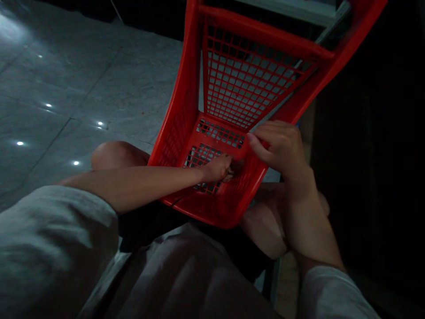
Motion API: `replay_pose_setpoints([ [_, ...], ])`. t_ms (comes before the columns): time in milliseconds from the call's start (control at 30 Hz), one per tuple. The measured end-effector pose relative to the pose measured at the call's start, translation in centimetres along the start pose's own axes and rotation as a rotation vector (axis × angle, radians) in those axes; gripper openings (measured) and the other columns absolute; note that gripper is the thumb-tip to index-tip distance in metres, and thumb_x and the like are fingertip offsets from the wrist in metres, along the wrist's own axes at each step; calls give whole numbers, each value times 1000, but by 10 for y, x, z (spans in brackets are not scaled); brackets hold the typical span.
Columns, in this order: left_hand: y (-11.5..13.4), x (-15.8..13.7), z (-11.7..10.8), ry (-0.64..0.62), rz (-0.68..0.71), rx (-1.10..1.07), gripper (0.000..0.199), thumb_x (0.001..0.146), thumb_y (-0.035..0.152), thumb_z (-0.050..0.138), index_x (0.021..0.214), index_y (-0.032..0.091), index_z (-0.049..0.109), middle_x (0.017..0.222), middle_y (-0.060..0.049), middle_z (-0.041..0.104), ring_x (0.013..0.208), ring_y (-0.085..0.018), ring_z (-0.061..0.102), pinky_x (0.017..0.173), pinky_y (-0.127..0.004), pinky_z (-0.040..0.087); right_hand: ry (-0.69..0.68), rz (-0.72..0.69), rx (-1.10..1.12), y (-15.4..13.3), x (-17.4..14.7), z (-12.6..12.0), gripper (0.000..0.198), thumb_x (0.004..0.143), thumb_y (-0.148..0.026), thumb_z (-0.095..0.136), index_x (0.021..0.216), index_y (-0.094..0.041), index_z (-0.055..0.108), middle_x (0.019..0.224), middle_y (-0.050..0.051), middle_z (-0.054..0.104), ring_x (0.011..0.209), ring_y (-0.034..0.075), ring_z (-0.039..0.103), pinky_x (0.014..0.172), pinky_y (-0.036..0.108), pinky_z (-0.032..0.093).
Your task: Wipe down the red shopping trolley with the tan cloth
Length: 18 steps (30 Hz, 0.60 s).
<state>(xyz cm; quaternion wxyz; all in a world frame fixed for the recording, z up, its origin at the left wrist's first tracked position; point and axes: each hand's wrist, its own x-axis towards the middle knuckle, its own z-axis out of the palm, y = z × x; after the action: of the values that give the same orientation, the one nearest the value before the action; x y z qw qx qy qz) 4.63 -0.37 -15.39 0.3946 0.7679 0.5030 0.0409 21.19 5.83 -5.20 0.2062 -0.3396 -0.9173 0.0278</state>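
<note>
A red plastic shopping basket (170, 128) with grid-patterned walls and floor stands between my knees, its near end close to my lap. My left hand (217, 168) reaches down inside it, by the inner face of the right wall. The fingers there are curled closed, and a small brownish patch shows at them, too dark and blurred to name. On the right rim, my right hand (279, 144) is closed over the edge with the thumb on the inner side. The basket's far part has a slanted red mesh panel (245, 75) across it.
Grey tiled floor (133, 84) with small light reflections spreads to the left. Beyond the basket's far end is a pale shelf-like surface (299, 11). The right side is very dark. My bare knees flank the basket.
</note>
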Motion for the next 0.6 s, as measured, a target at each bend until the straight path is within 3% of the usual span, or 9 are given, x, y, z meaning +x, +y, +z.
replay_pose_setpoints([
  [100,7,-16,8,-260,-93,-59,18,69,9,68,85,17,67,85,-4,70,86,-22,67,79,-30,52,50,24,52,2,-4,1,45,101,-39,44,61,-22,55,59,2,58,60,16,52,62,33,37],
  [200,13,-30,3,-485,-180,-124,11,66,12,72,67,18,63,61,1,61,68,-18,63,66,-27,48,86,58,121,5,-4,3,45,101,-41,45,61,-23,55,59,2,58,60,17,54,61,33,38],
  [300,25,-35,-8,-379,-214,-266,10,74,22,70,74,19,60,63,3,60,64,-15,60,58,-23,44,114,94,188,8,-5,6,47,102,-45,45,60,-24,55,60,2,58,59,17,55,61,34,39],
  [433,51,-45,-21,-65,-120,-783,21,73,24,69,86,20,53,73,5,60,63,-10,57,54,-18,42,153,151,219,10,-7,6,48,102,-46,46,61,-23,57,62,2,60,60,17,57,62,34,39],
  [600,67,-57,-27,32,13,-1044,27,70,23,68,86,21,46,72,7,56,61,-7,55,54,-18,43,171,215,223,9,-7,7,44,101,-46,47,66,-22,61,63,2,62,65,17,59,66,32,41],
])
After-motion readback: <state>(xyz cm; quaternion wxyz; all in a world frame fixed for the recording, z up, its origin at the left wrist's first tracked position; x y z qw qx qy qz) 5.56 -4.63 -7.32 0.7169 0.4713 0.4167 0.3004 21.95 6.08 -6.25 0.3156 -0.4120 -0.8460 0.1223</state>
